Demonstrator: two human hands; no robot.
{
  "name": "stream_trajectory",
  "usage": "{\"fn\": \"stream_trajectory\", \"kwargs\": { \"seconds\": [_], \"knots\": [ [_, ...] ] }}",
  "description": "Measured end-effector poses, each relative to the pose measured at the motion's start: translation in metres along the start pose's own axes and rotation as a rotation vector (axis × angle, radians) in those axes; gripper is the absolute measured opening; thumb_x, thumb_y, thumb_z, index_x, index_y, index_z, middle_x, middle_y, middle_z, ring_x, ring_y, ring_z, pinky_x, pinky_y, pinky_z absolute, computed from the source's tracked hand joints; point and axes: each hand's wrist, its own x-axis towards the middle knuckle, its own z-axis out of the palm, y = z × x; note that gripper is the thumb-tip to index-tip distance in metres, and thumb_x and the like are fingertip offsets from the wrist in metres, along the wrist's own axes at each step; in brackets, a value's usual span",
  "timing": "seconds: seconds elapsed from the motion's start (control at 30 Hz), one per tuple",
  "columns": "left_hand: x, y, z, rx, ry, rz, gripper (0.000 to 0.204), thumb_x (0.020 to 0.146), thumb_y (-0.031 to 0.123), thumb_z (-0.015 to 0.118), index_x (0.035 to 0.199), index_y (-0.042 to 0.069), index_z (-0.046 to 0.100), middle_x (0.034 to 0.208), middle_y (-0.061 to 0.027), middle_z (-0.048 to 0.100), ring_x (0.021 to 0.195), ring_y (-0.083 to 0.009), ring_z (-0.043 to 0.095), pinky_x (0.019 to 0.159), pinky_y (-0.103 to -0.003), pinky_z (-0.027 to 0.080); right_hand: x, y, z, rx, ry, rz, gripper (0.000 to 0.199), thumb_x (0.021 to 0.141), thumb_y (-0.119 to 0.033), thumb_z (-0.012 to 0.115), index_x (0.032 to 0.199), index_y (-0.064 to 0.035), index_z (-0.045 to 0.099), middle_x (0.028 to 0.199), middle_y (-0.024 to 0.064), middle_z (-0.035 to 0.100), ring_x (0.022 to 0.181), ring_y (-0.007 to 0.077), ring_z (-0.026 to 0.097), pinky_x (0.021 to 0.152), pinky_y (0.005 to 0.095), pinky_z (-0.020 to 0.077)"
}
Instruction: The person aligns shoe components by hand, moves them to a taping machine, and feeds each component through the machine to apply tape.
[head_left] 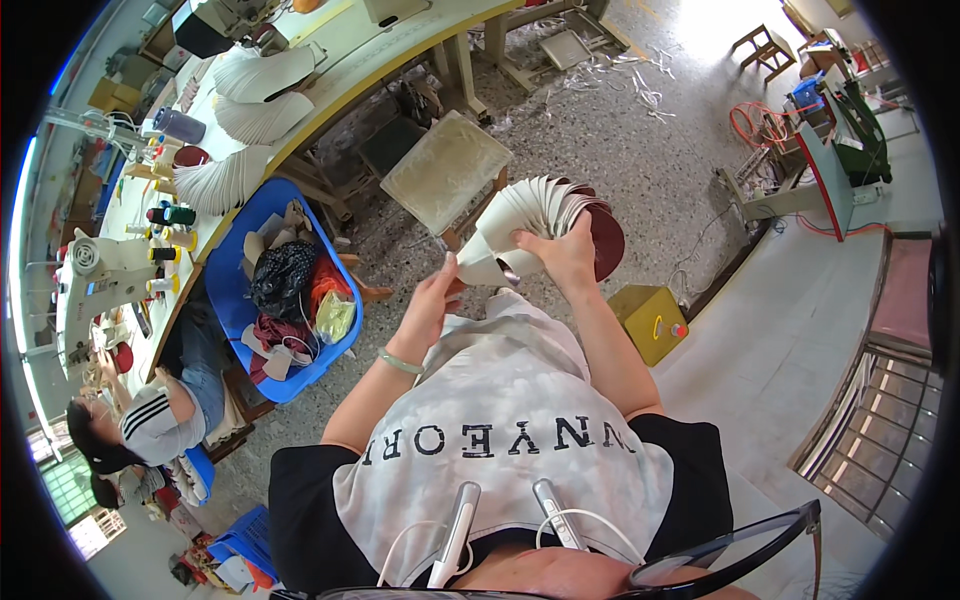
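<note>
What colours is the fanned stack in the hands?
Mostly off-white, with dark red pieces at the right end; the stack shows best in the head view.

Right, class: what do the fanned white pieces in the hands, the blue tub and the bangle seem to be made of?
Fanned white pieces: perhaps leather-like sheet or card, matte; thin and crisp-edged.
Blue tub: probably smooth moulded plastic; uniform colour, rounded rim.
Bangle: perhaps polished stone or glass; pale green, seemingly glossy.
</note>
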Motion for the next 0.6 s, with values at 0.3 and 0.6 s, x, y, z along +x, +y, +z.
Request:
{"fn": "stream_trajectory", "kwargs": {
  "seconds": [0.3, 0.6],
  "knots": [
    [-0.022, 0.008, 0.033, -0.103, -0.229, 0.455, 0.032, 0.092, 0.008, 0.061, 0.121, -0.001, 0.054, 0.115, -0.005, 0.062, 0.105, -0.0111, 0.056, 0.092, -0.027, 0.043, 0.044, 0.054, 0.04, 0.294, 0.064, 0.122, 0.089, 0.055, -0.031, 0.09, 0.12, 0.0045, 0.042, 0.118, 0.0147, 0.058, 0.106, 0.0231, 0.058, 0.091, 0.0339, 0.0464],
    [-0.026, 0.004, -0.002, -0.392, -0.067, 0.383, 0.045, 0.093, 0.01, 0.059, 0.132, 0.002, 0.039, 0.117, -0.008, 0.06, 0.106, -0.0145, 0.058, 0.093, -0.029, 0.044, 0.014, -0.001, 0.055, -0.013, 0.121, -0.259, 0.077, 0.06, -0.022, 0.089, 0.116, 0.0054, 0.043, 0.114, 0.0176, 0.059, 0.104, 0.0273, 0.058, 0.092, 0.0376, 0.0442]
  ]
}}
